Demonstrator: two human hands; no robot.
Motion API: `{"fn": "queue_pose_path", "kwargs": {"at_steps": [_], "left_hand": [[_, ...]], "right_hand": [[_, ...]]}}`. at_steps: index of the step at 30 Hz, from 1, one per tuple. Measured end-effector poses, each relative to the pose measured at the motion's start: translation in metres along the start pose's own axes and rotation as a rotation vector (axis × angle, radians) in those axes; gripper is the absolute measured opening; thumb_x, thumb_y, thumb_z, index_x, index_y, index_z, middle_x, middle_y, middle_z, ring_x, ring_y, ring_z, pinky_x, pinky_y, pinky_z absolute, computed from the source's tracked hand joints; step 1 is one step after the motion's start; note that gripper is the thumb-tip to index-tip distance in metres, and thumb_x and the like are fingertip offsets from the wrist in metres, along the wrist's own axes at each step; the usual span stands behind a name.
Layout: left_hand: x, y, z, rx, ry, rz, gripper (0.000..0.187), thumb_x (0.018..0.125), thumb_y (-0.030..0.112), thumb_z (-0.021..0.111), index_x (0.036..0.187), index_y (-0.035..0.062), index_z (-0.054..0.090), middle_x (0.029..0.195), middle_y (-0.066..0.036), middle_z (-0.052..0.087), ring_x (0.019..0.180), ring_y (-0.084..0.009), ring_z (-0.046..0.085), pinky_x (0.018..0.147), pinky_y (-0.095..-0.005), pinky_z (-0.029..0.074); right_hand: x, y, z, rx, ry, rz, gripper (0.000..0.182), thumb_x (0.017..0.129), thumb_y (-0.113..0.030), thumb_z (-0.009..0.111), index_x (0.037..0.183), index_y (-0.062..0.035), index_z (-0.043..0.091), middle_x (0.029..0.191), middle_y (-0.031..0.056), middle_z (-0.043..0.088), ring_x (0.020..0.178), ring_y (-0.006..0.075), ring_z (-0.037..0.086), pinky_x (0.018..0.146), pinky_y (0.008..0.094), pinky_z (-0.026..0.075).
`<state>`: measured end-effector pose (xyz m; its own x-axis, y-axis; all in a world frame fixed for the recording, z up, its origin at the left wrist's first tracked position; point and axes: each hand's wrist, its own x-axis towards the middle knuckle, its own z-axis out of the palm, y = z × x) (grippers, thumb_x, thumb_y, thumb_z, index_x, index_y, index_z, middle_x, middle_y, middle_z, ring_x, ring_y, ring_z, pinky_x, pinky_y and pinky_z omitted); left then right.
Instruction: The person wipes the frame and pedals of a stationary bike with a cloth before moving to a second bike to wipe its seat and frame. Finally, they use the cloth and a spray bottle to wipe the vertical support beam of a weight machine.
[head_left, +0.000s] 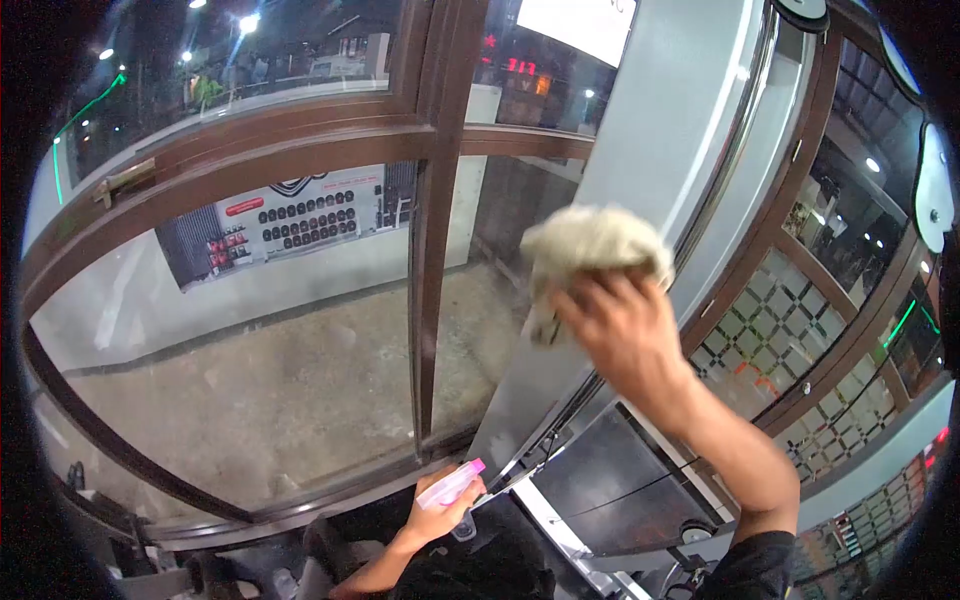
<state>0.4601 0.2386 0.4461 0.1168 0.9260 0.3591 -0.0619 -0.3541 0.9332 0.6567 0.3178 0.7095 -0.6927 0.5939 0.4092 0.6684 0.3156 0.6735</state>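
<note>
A bunched cream cloth (600, 243) is gripped by my right hand (630, 335), raised at the upper middle of the view. The cloth overlaps the tall silver-grey panel (665, 110) beside the window, and its lower edge hangs below my fingers. Blur softens both the hand and the cloth. Lower down, my left hand (430, 522) is wrapped around a spray bottle (448, 487) with a pale pink head and a bright pink nozzle. The nozzle points up and right, toward the foot of the panel. My palm hides part of the bottle.
Brown window frames (430, 250) with glass stand to the left, a metal latch (125, 182) on one. Beyond the glass is a wall poster (295, 220). A dark flat surface (620, 490) with a light edge lies below my right arm. Round white discs (935, 190) line the right side.
</note>
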Motion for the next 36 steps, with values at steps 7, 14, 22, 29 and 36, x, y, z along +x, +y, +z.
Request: {"fn": "queue_pose_path", "kwargs": {"at_steps": [7, 14, 22, 29, 36], "left_hand": [[-0.001, 0.02, 0.001, 0.148, 0.007, 0.144, 0.007, 0.085, 0.006, 0.065, 0.082, -0.0007, 0.064, 0.071, -0.008, 0.063, 0.06, -0.0177, 0.06, 0.055, -0.0289, 0.046], [-0.008, 0.015, -0.001, 0.18, 0.007, 0.152, 0.007, 0.084, 0.005, 0.065, 0.083, -0.0016, 0.064, 0.072, -0.01, 0.063, 0.06, -0.0192, 0.062, 0.055, -0.0291, 0.047], [-0.009, 0.02, 0.001, 0.11, 0.028, 0.165, 0.007, 0.085, 0.005, 0.063, 0.084, -0.0015, 0.064, 0.071, -0.008, 0.063, 0.055, -0.0177, 0.06, 0.052, -0.029, 0.046], [-0.016, 0.014, -0.002, 0.07, 0.027, 0.063, 0.008, 0.087, 0.006, 0.061, 0.083, -0.0009, 0.064, 0.068, -0.006, 0.061, 0.054, -0.0127, 0.057, 0.05, -0.0264, 0.045], [-0.019, 0.011, -0.002, 0.08, 0.013, 0.059, 0.008, 0.087, 0.006, 0.061, 0.085, -0.0008, 0.064, 0.069, -0.006, 0.061, 0.054, -0.0116, 0.057, 0.05, -0.0254, 0.044]], "right_hand": [[-0.017, -0.048, 0.041, 0.034, -0.193, -0.188, 0.04, 0.081, -0.021, 0.055, 0.12, -0.0182, 0.06, 0.127, 0.0056, 0.056, 0.12, 0.0199, 0.049, 0.1, 0.0402, 0.036], [-0.009, -0.05, 0.032, 0.087, -0.285, -0.115, 0.04, 0.079, -0.019, 0.056, 0.119, -0.0167, 0.061, 0.117, 0.0028, 0.06, 0.113, 0.0175, 0.053, 0.098, 0.0369, 0.037], [0.026, -0.018, 0.019, -0.096, -0.037, 0.034, 0.039, 0.083, -0.022, 0.054, 0.121, -0.0174, 0.06, 0.129, 0.012, 0.054, 0.123, 0.0237, 0.047, 0.096, 0.0383, 0.039], [-0.054, -0.1, 0.088, 0.268, -0.267, -0.221, 0.031, 0.082, -0.022, 0.054, 0.111, -0.0137, 0.063, 0.109, 0.0034, 0.062, 0.109, 0.0191, 0.055, 0.091, 0.0367, 0.041], [-0.01, -0.037, 0.03, 0.077, 0.057, 0.113, 0.038, 0.079, -0.019, 0.056, 0.116, -0.0155, 0.061, 0.114, 0.0042, 0.06, 0.109, 0.0203, 0.054, 0.092, 0.0377, 0.039]]}}
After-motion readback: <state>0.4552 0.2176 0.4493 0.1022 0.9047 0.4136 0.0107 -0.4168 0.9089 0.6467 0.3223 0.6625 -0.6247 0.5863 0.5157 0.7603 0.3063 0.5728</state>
